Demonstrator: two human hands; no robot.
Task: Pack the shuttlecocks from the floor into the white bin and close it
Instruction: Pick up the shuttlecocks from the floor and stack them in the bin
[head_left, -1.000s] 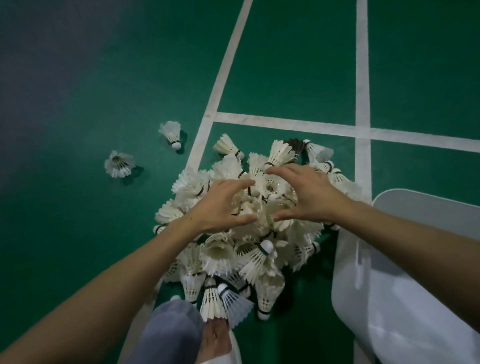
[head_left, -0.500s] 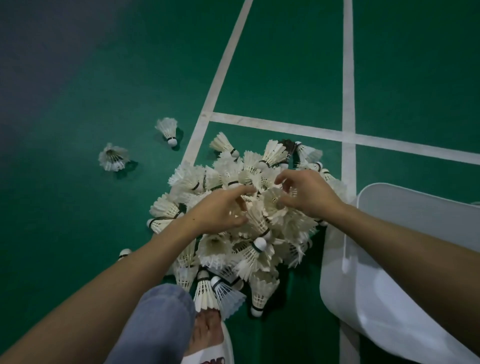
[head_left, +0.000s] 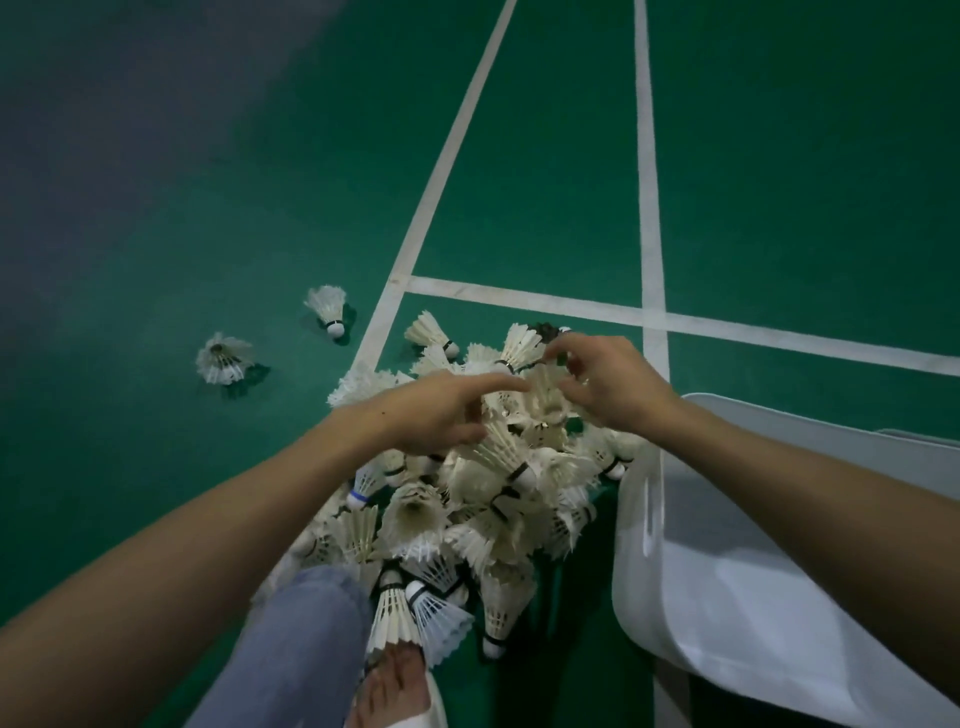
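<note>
The white bin (head_left: 727, 597) runs off the right and bottom edges, and the right forearm crosses its mouth, so much of its inside is hidden. What shows is smooth, glossy plastic with rounded corners and a slot handle in the near wall. The shuttlecocks (head_left: 467, 499) lie heaped on the green court floor (head_left: 156, 260) just beside the bin's left wall: frayed white feather skirts, rounded tips, dark bands. The left hand (head_left: 441, 410) grips a clump at the top of the heap with thumb and curled fingers, forefinger stretched out. The right hand (head_left: 608, 384) pinches feathers of the same clump, its fingertips partly buried. Two stray shuttlecocks (head_left: 327, 309) lie apart to the left. A knee in grey-blue cloth (head_left: 306, 639) and a bare foot (head_left: 389, 686) are cut off by the bottom edge
</note>
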